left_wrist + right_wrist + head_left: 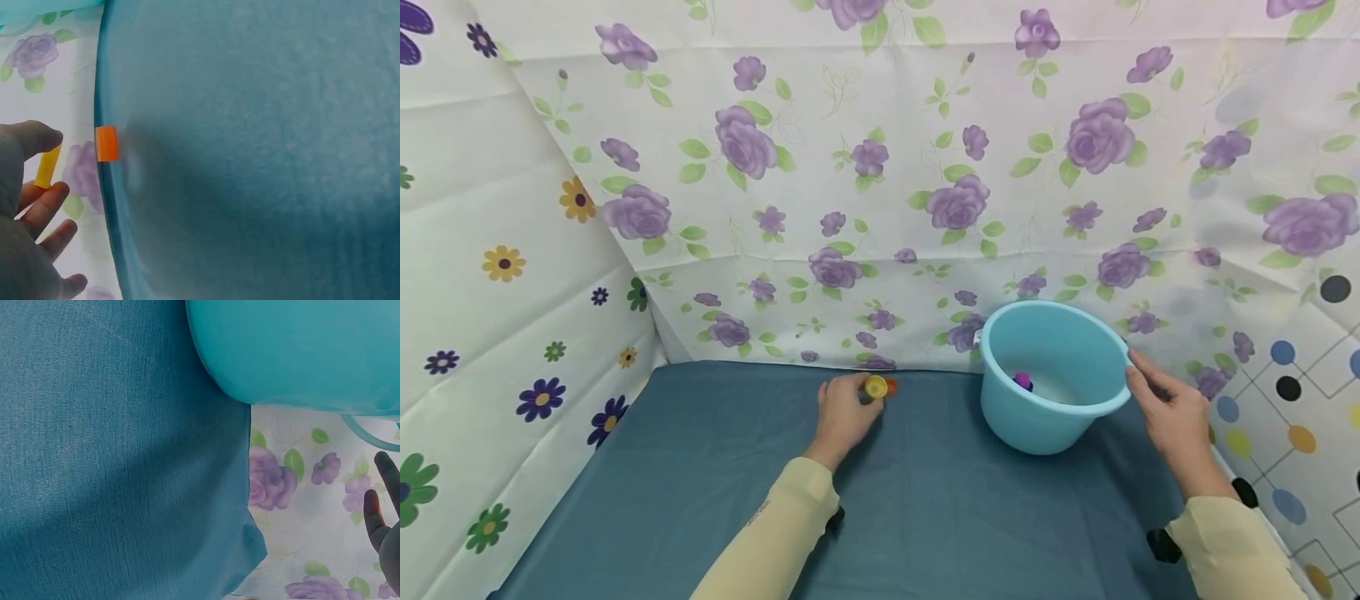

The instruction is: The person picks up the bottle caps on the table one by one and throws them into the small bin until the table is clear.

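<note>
My left hand (842, 417) is at the far edge of the blue cloth and pinches a small yellow round cap-like piece (876, 386) between thumb and fingers. In the left wrist view the yellow piece (48, 166) appears edge-on. Just to its right, a small orange piece (891, 386) lies at the cloth's edge; from the left wrist it looks like a short cylinder (107, 144). My right hand (1176, 417) holds the rim of a light blue bucket (1037, 425), which tilts slightly. A small pink-purple and dark blue piece (1022, 381) lies inside the bucket.
Blue cloth (925, 508) covers the table. A white sheet with purple roses (745, 142) hangs behind its far edge, with patterned sheets at left and right. In the right wrist view, the bucket's handle (369, 437) hangs below the bucket.
</note>
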`<action>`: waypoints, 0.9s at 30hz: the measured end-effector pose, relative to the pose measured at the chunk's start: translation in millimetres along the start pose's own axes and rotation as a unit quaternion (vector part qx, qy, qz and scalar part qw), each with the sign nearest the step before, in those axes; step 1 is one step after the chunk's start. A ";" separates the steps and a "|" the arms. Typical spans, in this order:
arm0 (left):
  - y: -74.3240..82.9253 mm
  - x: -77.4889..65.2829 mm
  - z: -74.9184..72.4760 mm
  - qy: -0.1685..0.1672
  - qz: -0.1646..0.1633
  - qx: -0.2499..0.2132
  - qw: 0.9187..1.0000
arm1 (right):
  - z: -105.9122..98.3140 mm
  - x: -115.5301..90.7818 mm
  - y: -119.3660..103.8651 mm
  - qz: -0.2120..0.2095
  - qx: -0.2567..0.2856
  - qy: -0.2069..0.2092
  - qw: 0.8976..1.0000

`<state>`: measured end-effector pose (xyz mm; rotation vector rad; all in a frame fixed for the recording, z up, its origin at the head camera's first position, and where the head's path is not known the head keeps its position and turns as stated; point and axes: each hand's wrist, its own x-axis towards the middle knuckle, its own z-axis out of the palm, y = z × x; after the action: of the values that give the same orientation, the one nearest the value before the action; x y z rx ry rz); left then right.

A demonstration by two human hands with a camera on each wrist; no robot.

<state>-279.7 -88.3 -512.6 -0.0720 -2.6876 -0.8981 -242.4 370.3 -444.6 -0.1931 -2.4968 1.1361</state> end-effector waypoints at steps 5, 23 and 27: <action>4.2 0.6 -5.3 0.010 -0.006 -0.032 0.999 | -0.3 -0.3 1.2 0.002 0.001 -0.005 1.000; 41.5 16.9 -29.7 0.002 -0.015 -0.148 0.989 | -1.5 0.8 2.0 0.005 0.002 -0.016 1.000; 51.4 19.5 -32.6 -0.001 -0.010 -0.183 0.983 | -1.3 0.1 1.4 0.000 0.002 -0.016 1.000</action>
<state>-282.1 -67.4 -452.2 -0.1266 -2.4946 -1.3878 -242.1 372.2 -444.9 -0.1754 -2.5218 1.1512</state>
